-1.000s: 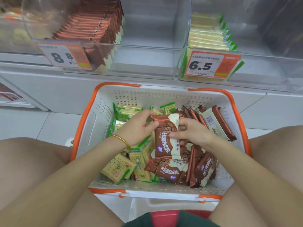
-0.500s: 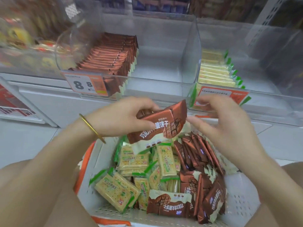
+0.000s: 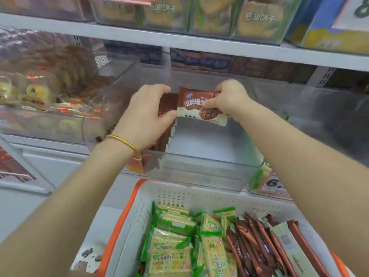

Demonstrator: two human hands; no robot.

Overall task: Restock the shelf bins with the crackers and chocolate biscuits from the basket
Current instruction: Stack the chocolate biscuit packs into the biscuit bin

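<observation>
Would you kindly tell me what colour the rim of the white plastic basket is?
Orange, seen best in the head view along the white plastic basket's rim.

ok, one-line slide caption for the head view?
Right hand holds a chocolate biscuit pack over the clear bin; left hand on the stocked row, basket below.

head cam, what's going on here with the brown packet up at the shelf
A person is restocking a clear shelf bin. The right hand pinches a chocolate biscuit packet above the bin's bare part. The left hand curls round the end of the standing row of matching packets. Below, the basket holds green cracker packs and more brown packets.
</observation>
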